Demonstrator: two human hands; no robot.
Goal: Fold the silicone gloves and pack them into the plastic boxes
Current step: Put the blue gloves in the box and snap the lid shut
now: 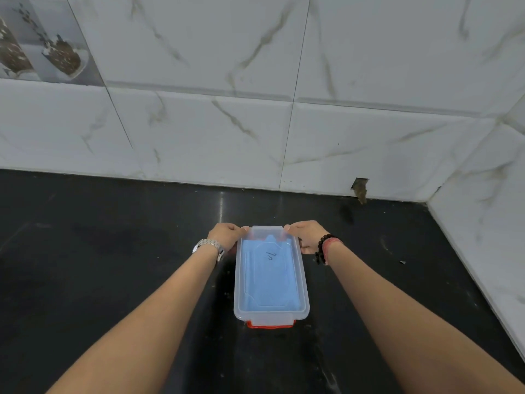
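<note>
Two hands of mine clamp the far end of one lidded plastic box on the black countertop.

The white marble-look tiled wall fills everything from nine through twelve to three o'clock. The clear box lies at centre, long axis running twelve to six, a blue silicone glove lying flat inside under the lid, an orange latch at its six o'clock end. My left hand, watch at the wrist, pinches the eleven o'clock corner; my right hand, in a beaded bracelet, grips the one o'clock corner.
</note>
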